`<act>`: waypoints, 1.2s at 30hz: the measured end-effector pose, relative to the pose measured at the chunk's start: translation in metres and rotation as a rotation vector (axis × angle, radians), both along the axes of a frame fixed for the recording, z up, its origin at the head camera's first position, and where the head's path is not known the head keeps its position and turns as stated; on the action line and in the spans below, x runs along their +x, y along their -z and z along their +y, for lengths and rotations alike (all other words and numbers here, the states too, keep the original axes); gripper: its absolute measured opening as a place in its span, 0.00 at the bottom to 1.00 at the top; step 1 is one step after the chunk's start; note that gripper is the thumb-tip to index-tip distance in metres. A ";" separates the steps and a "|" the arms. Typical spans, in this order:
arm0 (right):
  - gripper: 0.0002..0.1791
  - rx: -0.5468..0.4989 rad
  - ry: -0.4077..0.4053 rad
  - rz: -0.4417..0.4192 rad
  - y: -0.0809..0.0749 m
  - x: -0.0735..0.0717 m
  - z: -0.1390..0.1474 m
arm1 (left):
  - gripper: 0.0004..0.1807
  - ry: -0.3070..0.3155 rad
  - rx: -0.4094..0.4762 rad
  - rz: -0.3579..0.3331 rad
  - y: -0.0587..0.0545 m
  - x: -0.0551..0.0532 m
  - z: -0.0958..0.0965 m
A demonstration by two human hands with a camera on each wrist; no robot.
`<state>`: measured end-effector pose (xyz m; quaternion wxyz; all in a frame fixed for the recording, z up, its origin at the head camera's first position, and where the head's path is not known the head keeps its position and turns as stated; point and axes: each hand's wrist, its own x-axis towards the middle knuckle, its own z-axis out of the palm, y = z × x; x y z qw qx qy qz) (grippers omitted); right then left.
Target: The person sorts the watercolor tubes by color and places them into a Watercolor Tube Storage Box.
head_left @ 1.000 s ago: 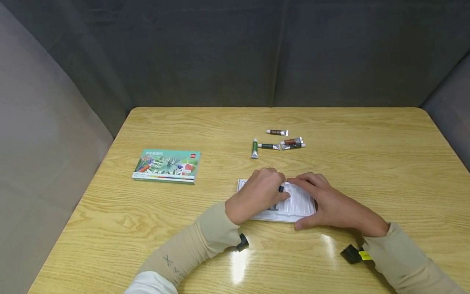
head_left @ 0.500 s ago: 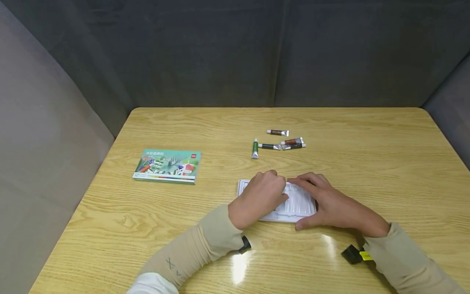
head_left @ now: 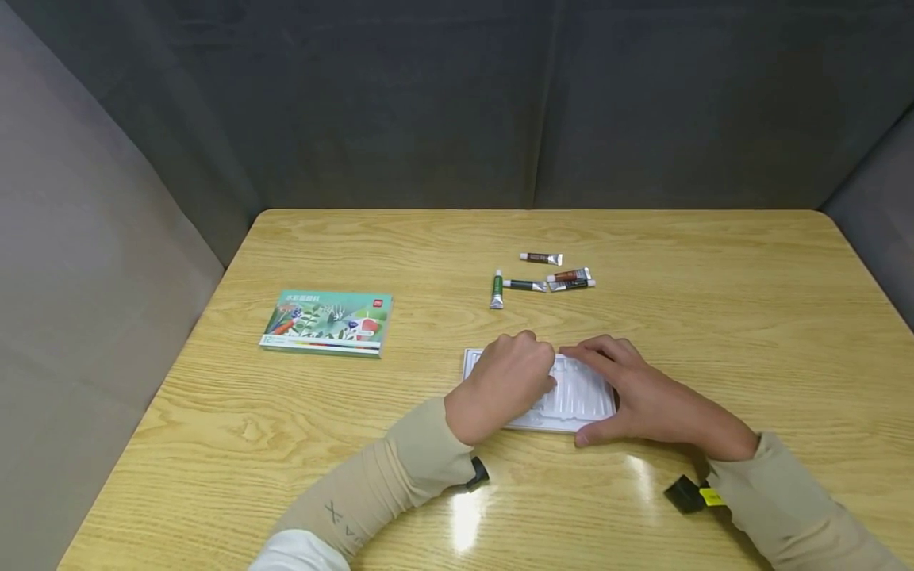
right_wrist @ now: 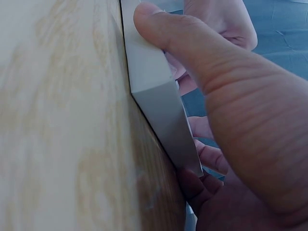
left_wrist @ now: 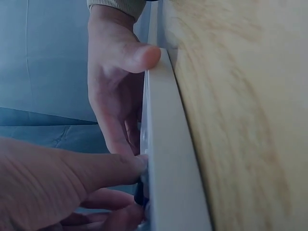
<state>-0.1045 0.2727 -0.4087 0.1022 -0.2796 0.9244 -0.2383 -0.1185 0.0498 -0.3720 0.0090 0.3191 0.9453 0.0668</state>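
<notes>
A white box with a clear plastic tray of narrow slots [head_left: 581, 392] lies on the table in the head view. My left hand [head_left: 503, 385] bends over its left half, covering most of that side. In the left wrist view, the thumb and fingers of that hand pinch a small dark blue paint tube [left_wrist: 139, 195] at the tray's inner edge; most of the tube is hidden. My right hand [head_left: 643, 396] grips the box's right end, thumb on the near side and fingers at the far side. The box's pale side wall [right_wrist: 166, 118] shows in the right wrist view.
Beyond the box lie several paint tubes: a green one [head_left: 497, 289], a dark green one [head_left: 524, 285], a dark brown one [head_left: 541, 258] and a reddish-brown one [head_left: 569, 275] overlapping a black one. A teal printed paint box [head_left: 324, 323] lies to the left.
My left hand has shifted slightly toward the right and nearer, lowering over the tray; the dark tube end once visible beside its fingers is now covered. My right hand stays in place.
</notes>
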 end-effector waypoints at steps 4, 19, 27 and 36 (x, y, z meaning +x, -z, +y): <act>0.62 0.006 0.002 -0.013 -0.001 0.000 0.000 | 0.11 -0.010 0.020 -0.027 0.002 -0.001 0.000; 0.62 0.002 0.004 -0.012 -0.001 0.000 0.000 | 0.12 0.012 0.020 -0.024 0.003 -0.003 0.000; 0.62 -0.001 -0.005 0.004 0.000 -0.001 -0.001 | 0.12 0.027 -0.014 0.031 0.004 -0.002 0.000; 0.61 -0.014 -0.021 0.024 0.000 -0.001 0.000 | 0.14 0.008 -0.058 0.112 0.009 -0.002 0.000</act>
